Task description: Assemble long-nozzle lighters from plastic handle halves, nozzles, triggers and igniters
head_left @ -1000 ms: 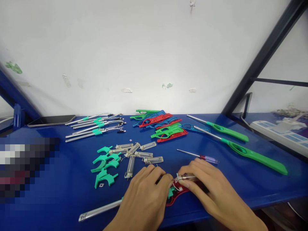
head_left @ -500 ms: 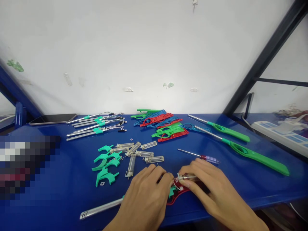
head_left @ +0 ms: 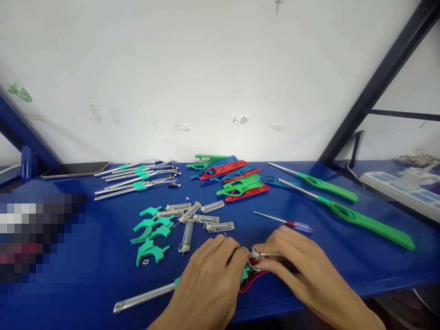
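Note:
My left hand (head_left: 209,275) is closed over a red lighter casing half (head_left: 252,283) near the front edge of the table. A silver tube (head_left: 146,297) sticks out to the left from under this hand, and a green trigger piece (head_left: 245,274) shows by its fingertips. Between thumb and fingers, my right hand (head_left: 302,266) pinches a clear fuel tank (head_left: 266,254) just above the casing. A thin white wire (head_left: 253,266) curves beneath the tank's end. My fingers hide most of the casing, so I cannot tell whether the tank is seated in it.
Several spare fuel tanks (head_left: 220,227) and green triggers (head_left: 153,252) lie ahead and left. Behind them are silver tubes with wires (head_left: 137,185), a phone (head_left: 75,169) and coloured casing halves (head_left: 237,176). A screwdriver (head_left: 299,226) and two green lighters (head_left: 371,224) lie to the right.
My right hand has shifted slightly left and down with the fuel tank, which now tilts a little differently over the red casing. My left hand stays almost in place.

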{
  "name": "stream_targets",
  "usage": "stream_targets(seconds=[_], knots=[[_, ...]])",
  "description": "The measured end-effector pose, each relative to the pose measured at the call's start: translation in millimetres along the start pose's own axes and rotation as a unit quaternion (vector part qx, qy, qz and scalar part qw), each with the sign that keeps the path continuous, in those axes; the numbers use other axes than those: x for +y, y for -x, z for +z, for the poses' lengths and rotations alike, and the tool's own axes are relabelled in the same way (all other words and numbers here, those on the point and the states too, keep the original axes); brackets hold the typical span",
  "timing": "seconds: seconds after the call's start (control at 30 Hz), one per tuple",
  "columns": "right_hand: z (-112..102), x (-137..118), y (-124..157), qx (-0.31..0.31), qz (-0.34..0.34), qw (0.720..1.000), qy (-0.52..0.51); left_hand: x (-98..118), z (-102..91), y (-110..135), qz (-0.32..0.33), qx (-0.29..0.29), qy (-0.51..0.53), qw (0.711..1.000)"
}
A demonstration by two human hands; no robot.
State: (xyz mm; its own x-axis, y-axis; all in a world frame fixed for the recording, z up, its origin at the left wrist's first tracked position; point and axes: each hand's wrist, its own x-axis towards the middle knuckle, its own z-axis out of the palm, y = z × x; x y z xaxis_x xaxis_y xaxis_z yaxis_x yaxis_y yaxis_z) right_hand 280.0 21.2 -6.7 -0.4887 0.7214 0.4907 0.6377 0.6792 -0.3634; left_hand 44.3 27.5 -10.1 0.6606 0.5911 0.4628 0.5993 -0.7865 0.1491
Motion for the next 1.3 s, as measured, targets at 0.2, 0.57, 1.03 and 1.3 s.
stream_targets(seconds=[0.2,0.57,1.03,1.3], knots=[[0.4,0.6,0.3,-0.006,-0.01,1.0,0.001,1.1,-0.7,-0.2,0.003,0.021,0.001,1.0],[-0.8,-2.6,-1.6,-0.006,-0.022,1.0,0.008,2.3,-5.1,0.9,0.019,0.043,-0.002,0.999],[-2.3,-6.1,0.6,0.004,0.013,1.0,-0.007,-5.9,6.8,1.1,0.002,0.024,0.0,1.0],[-1.3,-3.1,0.3,0.034,-0.025,0.999,-0.029,-1.2,2.4,1.6,0.03,0.038,-0.012,0.999]])
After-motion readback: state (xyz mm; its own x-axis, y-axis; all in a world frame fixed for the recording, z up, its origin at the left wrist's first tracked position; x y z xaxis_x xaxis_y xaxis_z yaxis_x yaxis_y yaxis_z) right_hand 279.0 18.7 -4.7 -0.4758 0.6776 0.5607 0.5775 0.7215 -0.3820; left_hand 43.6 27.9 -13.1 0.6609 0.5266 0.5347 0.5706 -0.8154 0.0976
